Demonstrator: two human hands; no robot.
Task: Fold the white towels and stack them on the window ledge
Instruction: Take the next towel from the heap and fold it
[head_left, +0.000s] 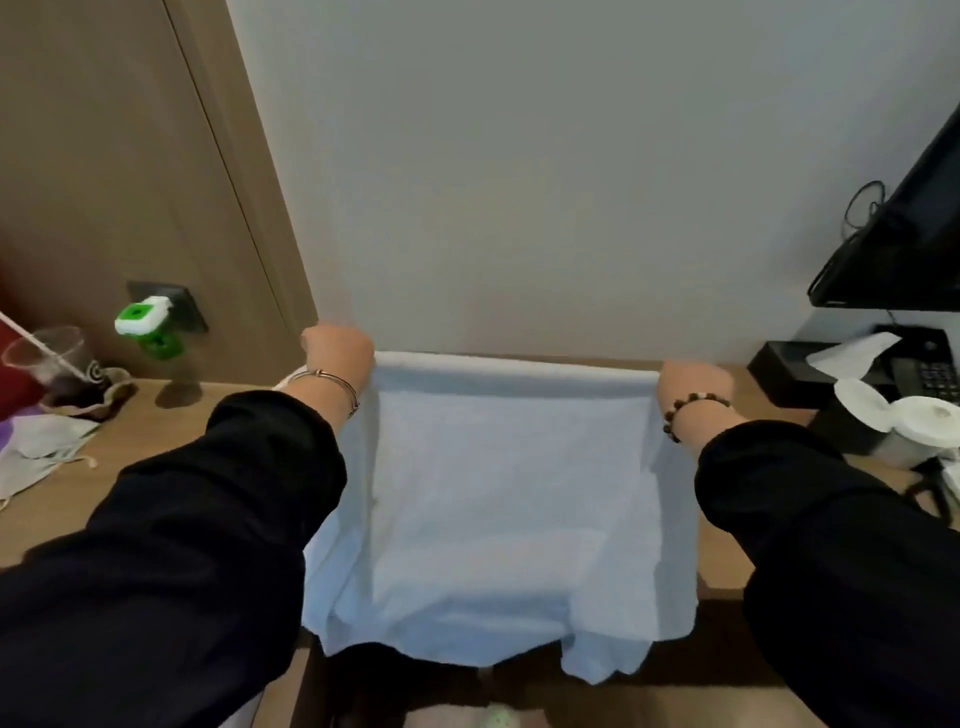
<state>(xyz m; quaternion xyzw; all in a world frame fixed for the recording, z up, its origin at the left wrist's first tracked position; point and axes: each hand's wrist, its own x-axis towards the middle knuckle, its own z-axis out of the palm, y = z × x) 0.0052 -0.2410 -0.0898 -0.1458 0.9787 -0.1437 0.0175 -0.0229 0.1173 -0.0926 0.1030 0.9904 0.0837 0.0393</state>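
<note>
Progress: we judge this towel (509, 493) mid-fold; no finished stack or window ledge shows.
Grip: our left hand (337, 348) and right hand (693, 384) each clamp a far corner.
Place: stretched between our hands, draped over the wooden surface (171, 452), front hem hanging off.
Material: soft white terry, limp, wrinkled, roughly rectangular.

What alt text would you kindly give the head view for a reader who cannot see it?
The left hand and right hand, in black sleeves, grip the top corners of a white cloth towel, holding it stretched over a light wooden desk by a pale wall. A clear plastic cup stands far left; white paper rolls sit right.
</note>
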